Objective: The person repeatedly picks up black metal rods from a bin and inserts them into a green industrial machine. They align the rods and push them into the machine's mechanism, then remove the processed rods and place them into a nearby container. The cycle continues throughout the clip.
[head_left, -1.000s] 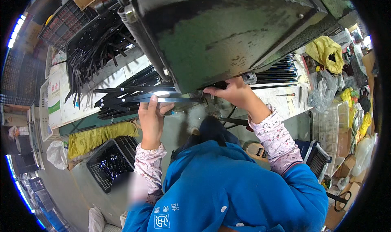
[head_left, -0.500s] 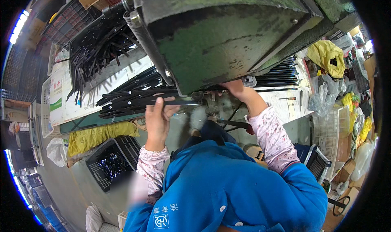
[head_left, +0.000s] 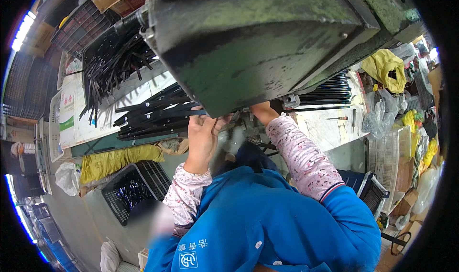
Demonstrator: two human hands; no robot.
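Note:
A large green machine housing point(head_left: 248, 57) with worn paint overhangs the work area. Just below its lower edge, my left hand point(head_left: 203, 136) pinches a flat black strip point(head_left: 184, 113), whose inner end passes out of sight by the housing. Farther right, my right hand point(head_left: 262, 112) reaches under the same edge; its fingers are hidden, so what they touch does not show. Beside my left hand lies a loose pile of black strips point(head_left: 148, 121), some with shiny round spots near their ends.
Black strips fill a bin point(head_left: 112, 57) at the far left. Right of the machine, more black rods point(head_left: 327, 93) lie in a row on the white table point(head_left: 330, 128), near a small screwdriver-like tool point(head_left: 337, 118). A black crate point(head_left: 136, 188) stands on the floor by a yellow sack point(head_left: 119, 161).
My left hand has moved right and slightly up with the strip, close under the housing. My right hand has shifted left, deeper beneath the edge. The view has tilted slightly.

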